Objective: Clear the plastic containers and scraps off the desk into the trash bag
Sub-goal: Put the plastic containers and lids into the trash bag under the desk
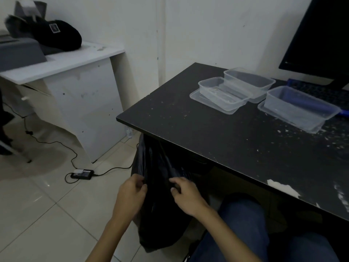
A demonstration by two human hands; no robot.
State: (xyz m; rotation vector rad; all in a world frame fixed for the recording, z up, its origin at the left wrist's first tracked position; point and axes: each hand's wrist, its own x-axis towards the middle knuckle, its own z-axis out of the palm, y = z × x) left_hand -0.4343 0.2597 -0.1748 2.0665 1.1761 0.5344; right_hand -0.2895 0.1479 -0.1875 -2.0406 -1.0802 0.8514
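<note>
A black trash bag hangs beside the black desk, below its left corner. My left hand pinches the bag's top edge on the left, and my right hand pinches it on the right. On the desk's far side stand three clear plastic containers: one on a lid at the left, one behind it, and a larger one on a lid at the right. White scraps and crumbs are scattered over the desk, thickest at the right.
A dark monitor and a keyboard stand at the desk's back right. A white table with a black bag stands to the left. A power adapter and its cable lie on the tiled floor. My jeans-clad legs are under the desk.
</note>
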